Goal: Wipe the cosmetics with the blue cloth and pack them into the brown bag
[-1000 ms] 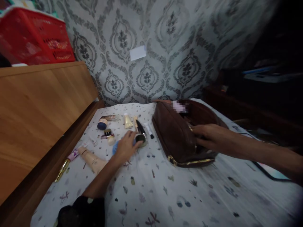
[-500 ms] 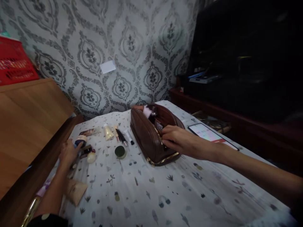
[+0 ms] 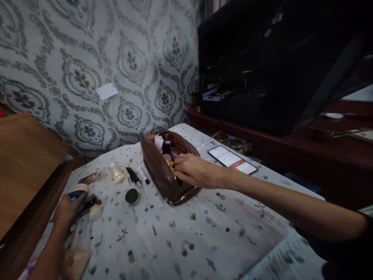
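Observation:
A brown zip-up cosmetic bag stands unzipped on the table, holding a dark bottle and other small items. My right hand reaches into its mouth with curled fingers. The fingertips are partly hidden near something yellow, and what they grip does not show. Over at the table's left edge, my left hand is closed around a dark blue jar with a cream top. Close beside it lie a round pale yellow item and a dark-lidded pot.
A green round tin, a cream tube, a black tube and a white tube lie left of the bag. A phone rests to its right. A wooden panel borders the left side.
The view has turned right, so things appear farther left. The right hand stays at the bag's mouth, where something yellow now shows. The left hand remains at the jar, which shows more clearly.

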Available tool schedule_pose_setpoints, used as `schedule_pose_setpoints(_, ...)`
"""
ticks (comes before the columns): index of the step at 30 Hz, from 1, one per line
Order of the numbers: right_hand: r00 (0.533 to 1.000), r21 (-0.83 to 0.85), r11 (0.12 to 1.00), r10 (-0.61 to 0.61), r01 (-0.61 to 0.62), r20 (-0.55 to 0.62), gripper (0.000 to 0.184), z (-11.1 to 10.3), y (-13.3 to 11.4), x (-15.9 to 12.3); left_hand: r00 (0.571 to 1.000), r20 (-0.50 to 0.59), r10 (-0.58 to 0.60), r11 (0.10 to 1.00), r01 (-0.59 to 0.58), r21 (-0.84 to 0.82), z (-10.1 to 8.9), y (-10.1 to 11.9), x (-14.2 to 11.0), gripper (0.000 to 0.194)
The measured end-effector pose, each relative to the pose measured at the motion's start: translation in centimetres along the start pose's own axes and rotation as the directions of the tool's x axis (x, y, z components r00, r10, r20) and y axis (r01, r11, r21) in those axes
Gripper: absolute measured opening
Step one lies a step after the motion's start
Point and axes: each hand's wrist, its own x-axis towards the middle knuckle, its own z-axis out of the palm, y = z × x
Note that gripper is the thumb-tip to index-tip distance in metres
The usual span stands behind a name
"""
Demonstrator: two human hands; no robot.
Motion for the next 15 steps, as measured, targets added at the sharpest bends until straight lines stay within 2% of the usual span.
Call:
schedule_pose_setpoints(2,1.000,0.008,1.000,-0.006,0.006,-0.013,0.030,0.1,0.1,0.1,0.999,-0.031,-0.036,0.999,0.035,-0.017,-0.7,0.8,-0.7,0.065)
schedule_pose_setpoints(6,1.000,0.037,0.999,-0.018,0.019,-0.018,0.035,0.3,0.3,0.2,0.995,-0.098,-0.031,0.999,0.028,-0.027,-1.8,1.9,-2.1,0.065)
schedule_pose_setpoints(9,1.000,0.058,0.998,-0.001,0.001,-0.006,0.037,0.4,0.5,0.4,0.989,-0.149,0.000,0.983,-0.027,-0.180,-2.5,2.5,-3.5,0.061)
schedule_pose_setpoints(12,1.000,0.065,0.998,-0.001,0.001,-0.001,0.037,0.5,0.5,0.5,0.991,-0.096,0.090,0.916,-0.120,-0.383,-3.1,3.1,-5.4,0.062)
schedule_pose_setpoints(15,0.999,0.053,0.998,0.033,-0.034,0.010,0.031,0.5,0.3,0.7,0.974,-0.004,0.227,0.836,-0.197,-0.512,-3.4,3.8,-7.6,0.063)
